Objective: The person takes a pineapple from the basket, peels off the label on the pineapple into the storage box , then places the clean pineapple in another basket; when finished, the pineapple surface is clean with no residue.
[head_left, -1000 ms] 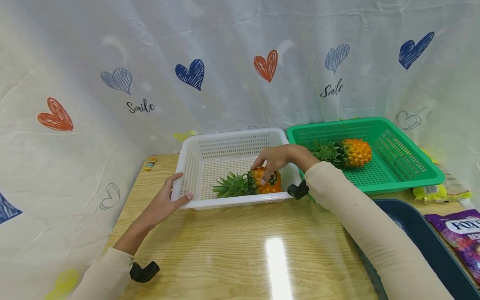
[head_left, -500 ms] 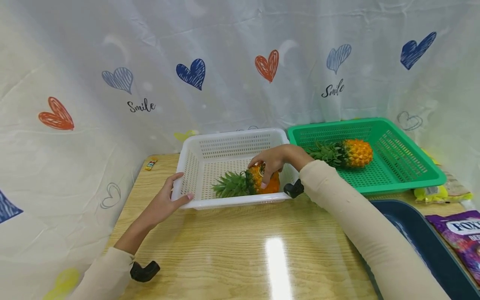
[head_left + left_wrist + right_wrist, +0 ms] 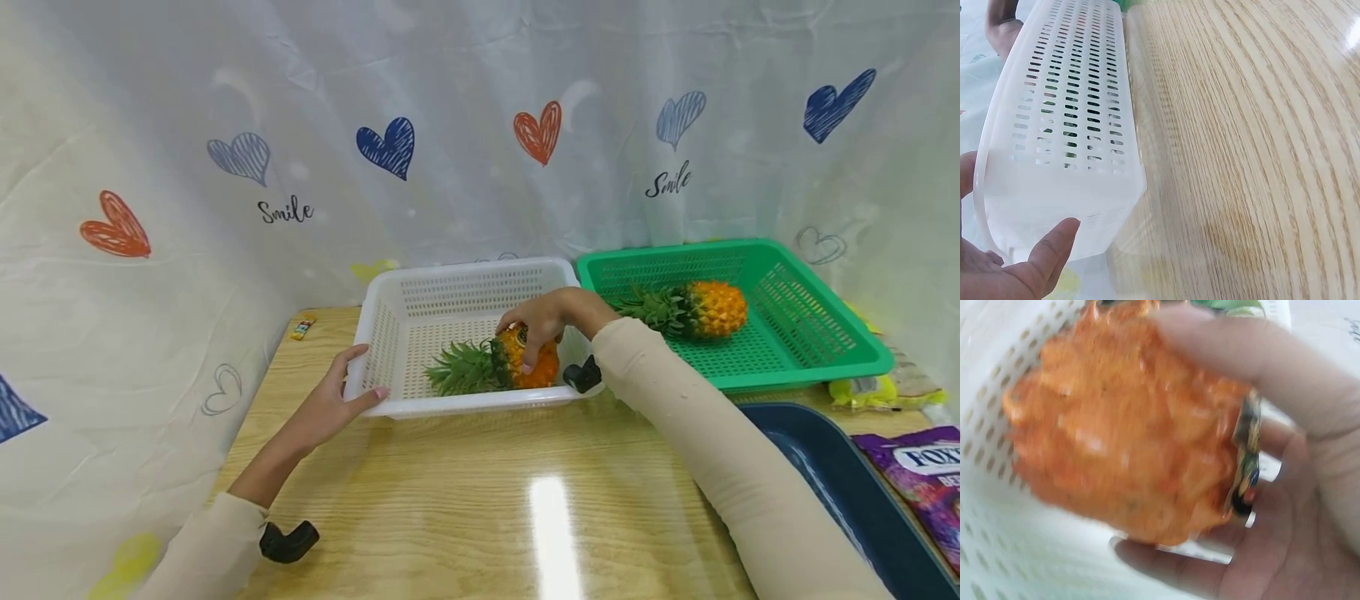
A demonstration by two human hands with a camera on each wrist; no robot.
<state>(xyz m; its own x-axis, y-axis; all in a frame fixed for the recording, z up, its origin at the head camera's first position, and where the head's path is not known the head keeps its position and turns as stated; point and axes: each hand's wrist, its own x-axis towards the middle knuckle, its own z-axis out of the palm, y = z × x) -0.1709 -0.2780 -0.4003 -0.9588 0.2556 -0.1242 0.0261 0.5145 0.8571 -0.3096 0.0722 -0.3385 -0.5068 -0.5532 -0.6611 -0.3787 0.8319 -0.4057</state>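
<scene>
In the head view a white plastic basket stands on the wooden table with a pineapple in its front right part, crown to the left. My right hand reaches in from above and grips the orange body, thumb on the near side. In the right wrist view the fingers curl round the pineapple, beside a dark label; the picture is blurred. My left hand holds the basket's front left corner. In the left wrist view its thumb lies along the white basket's outer wall.
A green basket with another pineapple stands at the right, against the white one. Nearer are a dark blue tray, a purple bag and yellow packets. A small yellow wrapper lies far left; a printed curtain hangs behind.
The pineapple has turned in my right hand, its label moving from the near side to the top. That hand has shifted slightly left. The left hand and white basket stay put.
</scene>
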